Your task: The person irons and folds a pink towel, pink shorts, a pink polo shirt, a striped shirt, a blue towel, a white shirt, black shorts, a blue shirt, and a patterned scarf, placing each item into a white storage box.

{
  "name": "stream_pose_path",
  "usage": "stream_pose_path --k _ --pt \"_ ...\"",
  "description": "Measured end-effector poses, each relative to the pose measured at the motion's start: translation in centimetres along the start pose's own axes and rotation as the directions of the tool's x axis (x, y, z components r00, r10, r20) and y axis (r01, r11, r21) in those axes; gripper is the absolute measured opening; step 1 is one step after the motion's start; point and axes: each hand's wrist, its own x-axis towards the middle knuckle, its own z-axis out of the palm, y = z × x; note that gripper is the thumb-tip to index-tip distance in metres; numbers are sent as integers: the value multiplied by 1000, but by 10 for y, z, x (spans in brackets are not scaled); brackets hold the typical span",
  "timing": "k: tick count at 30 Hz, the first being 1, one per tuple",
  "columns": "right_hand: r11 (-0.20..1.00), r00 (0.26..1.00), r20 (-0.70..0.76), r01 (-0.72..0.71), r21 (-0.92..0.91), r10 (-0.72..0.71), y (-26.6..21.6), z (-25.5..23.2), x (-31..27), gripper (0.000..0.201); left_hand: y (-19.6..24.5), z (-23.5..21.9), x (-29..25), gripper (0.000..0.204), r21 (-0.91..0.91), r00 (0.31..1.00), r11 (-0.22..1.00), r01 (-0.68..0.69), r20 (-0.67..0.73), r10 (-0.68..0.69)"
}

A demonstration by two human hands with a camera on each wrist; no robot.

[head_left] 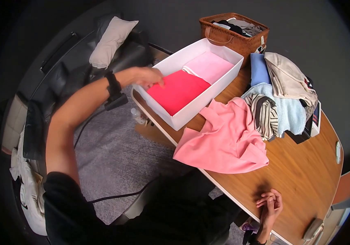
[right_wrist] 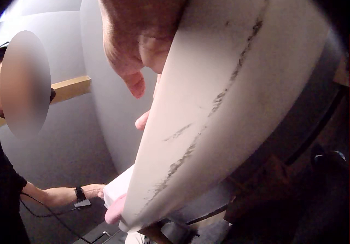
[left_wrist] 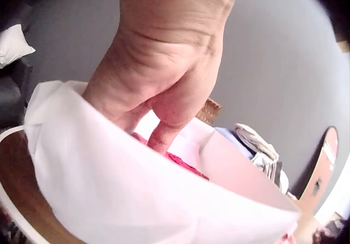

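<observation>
My left hand (head_left: 149,76) reaches over the end wall of a white box (head_left: 201,98) and grips the edge of a folded red cloth (head_left: 179,92) lying inside. In the left wrist view the thumb and fingers dip behind the rim, fingertips partly hidden, with the red cloth (left_wrist: 188,167) around them. A folded light-pink cloth (head_left: 209,65) fills the box's far end. Beside the box, a coral-pink shirt (head_left: 228,139) is spread loosely on the wooden table. Near the table's front edge, my right hand (head_left: 270,206) holds nothing, its fingers loosely bent.
Behind the box stands a brown basket (head_left: 234,34) of clothes. A pile with a beige garment (head_left: 287,77), a light-blue towel (head_left: 287,110) and striped cloth (head_left: 265,116) lies at the table's back. The wooden table (head_left: 301,175) has a pale front edge; a sofa cushion (head_left: 111,43) is at far left.
</observation>
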Motion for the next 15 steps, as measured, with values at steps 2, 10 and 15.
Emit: stream_pose_path --k 2,10,15 --pt "1000 1000 -4 -4 3 4 0 0 0 39 -11 5 8 17 53 997 996 69 43 -71" --pt "999 1000 -20 -1 -35 1 3 -3 3 35 -30 12 33 32 289 992 957 4 -120 32" --pt "999 998 -56 -4 -49 1 13 -11 3 31 -11 44 9 39 844 932 533 62 -240 272"
